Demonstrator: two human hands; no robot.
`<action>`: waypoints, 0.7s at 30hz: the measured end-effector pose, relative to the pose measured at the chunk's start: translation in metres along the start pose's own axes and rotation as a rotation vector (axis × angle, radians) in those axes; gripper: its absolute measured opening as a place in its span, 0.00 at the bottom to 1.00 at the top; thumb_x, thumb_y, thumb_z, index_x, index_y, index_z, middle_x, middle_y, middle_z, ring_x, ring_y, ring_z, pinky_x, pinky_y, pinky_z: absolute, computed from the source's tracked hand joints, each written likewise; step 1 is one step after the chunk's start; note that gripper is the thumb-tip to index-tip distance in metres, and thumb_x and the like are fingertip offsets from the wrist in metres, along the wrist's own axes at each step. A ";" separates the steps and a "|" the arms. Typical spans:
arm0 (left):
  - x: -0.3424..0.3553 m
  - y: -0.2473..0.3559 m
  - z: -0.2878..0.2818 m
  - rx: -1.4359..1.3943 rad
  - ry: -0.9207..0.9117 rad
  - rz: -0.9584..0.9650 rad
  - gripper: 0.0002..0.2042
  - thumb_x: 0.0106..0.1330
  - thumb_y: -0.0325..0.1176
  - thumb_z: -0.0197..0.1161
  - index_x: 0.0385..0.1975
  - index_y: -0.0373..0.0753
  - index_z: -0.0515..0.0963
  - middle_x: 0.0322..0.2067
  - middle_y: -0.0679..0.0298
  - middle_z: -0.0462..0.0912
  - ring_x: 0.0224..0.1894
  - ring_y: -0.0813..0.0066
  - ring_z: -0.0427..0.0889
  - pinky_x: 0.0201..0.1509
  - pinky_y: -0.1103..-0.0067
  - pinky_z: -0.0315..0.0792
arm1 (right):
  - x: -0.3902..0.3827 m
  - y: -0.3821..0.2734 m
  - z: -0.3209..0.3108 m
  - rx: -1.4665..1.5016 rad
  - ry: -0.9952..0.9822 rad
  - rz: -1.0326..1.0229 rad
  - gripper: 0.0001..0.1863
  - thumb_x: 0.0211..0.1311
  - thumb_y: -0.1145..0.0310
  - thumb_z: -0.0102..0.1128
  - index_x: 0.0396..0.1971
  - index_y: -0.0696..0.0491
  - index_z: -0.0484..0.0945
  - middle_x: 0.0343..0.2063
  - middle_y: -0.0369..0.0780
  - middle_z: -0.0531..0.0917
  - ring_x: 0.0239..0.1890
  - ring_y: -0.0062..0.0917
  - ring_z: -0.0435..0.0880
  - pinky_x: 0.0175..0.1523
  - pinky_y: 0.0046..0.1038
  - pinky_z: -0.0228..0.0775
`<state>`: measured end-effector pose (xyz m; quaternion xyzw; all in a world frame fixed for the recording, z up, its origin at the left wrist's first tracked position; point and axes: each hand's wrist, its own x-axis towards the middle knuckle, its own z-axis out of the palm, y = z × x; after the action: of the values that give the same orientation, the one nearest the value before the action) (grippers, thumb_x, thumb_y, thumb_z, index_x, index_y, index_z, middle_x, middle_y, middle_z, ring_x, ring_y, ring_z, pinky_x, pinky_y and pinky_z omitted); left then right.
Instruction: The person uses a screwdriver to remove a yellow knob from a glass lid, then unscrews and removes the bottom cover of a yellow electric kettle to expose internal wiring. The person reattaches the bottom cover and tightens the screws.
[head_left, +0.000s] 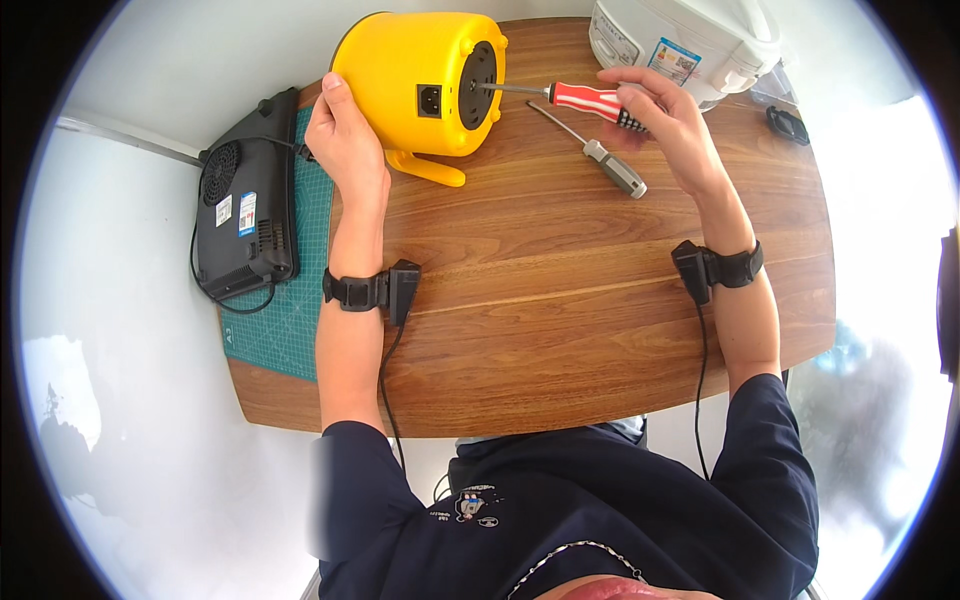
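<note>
A yellow rounded appliance (400,75) lies on its side at the far left of the table, its black base plate turned right. Against its left side my left hand (345,140) is closed, thumb on the yellow shell; its other fingers are partly hidden. A red, white and black screwdriver (585,99) is in my right hand (665,120), fingers closed round the handle's end. Its shaft points left, the tip touching or nearly touching the middle of the base plate (478,86). Just below that handle lies a second screwdriver (615,168), grey and white.
A black flat appliance (250,200) with a cord rests on a green cutting mat (275,330) at the left. At the far right stands a white rice cooker (690,40), with a small black item (788,126) beside it. Cables hang from both wrist straps.
</note>
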<state>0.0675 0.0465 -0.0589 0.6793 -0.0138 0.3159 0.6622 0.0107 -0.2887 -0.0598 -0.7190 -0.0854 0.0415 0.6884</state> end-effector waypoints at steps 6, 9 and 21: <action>0.002 -0.005 0.000 -0.001 0.003 -0.020 0.24 0.82 0.47 0.54 0.43 0.28 0.84 0.31 0.68 0.84 0.31 0.85 0.75 0.37 0.81 0.70 | 0.002 0.007 0.013 0.096 0.140 -0.131 0.22 0.68 0.70 0.70 0.60 0.56 0.78 0.40 0.38 0.85 0.37 0.18 0.86 0.47 0.21 0.83; 0.002 -0.007 -0.002 -0.008 -0.001 -0.015 0.24 0.82 0.47 0.55 0.43 0.28 0.85 0.32 0.67 0.85 0.32 0.84 0.76 0.38 0.81 0.71 | -0.002 -0.005 0.015 0.100 0.114 -0.008 0.23 0.68 0.69 0.70 0.60 0.56 0.78 0.41 0.39 0.85 0.37 0.20 0.88 0.48 0.22 0.84; 0.002 -0.007 -0.003 0.009 -0.005 -0.010 0.24 0.81 0.48 0.56 0.43 0.28 0.85 0.32 0.67 0.85 0.33 0.84 0.76 0.38 0.81 0.71 | 0.001 0.007 0.016 -0.055 0.090 -0.105 0.22 0.71 0.70 0.65 0.62 0.59 0.75 0.45 0.42 0.86 0.35 0.19 0.87 0.45 0.21 0.83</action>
<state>0.0709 0.0514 -0.0648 0.6830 -0.0105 0.3110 0.6609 0.0089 -0.2732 -0.0678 -0.7334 -0.0932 -0.0294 0.6727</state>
